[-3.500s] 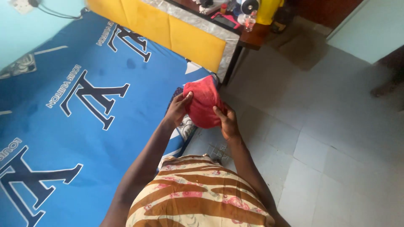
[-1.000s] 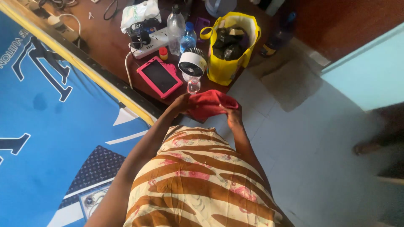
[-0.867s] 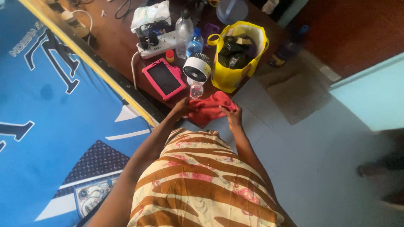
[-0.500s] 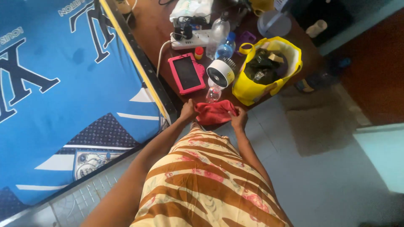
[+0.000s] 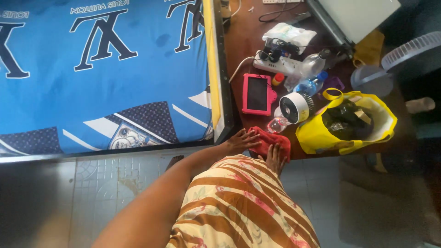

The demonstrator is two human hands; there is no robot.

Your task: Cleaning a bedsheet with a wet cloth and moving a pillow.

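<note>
A folded red cloth (image 5: 270, 139) lies on the near edge of a dark wooden table (image 5: 248, 41). My left hand (image 5: 242, 139) rests on the cloth's left end with fingers spread. My right hand (image 5: 275, 157) presses flat on its near right side. Both hands touch the cloth from above; neither seems closed around it. Just beyond the cloth stand a small clear bottle (image 5: 277, 123) and a little round white fan (image 5: 296, 107).
A pink-cased tablet (image 5: 257, 93), a white power strip (image 5: 280, 65), plastic bottles (image 5: 310, 84) and a yellow bag (image 5: 349, 124) full of dark items crowd the table. A blue-sheeted bed (image 5: 101, 69) is at left. A standing fan (image 5: 404, 55) is at right. Tiled floor below.
I carried the red cloth from the bed side to the table. It was held up in both hands before; now it lies on the table edge under my flattened hands.
</note>
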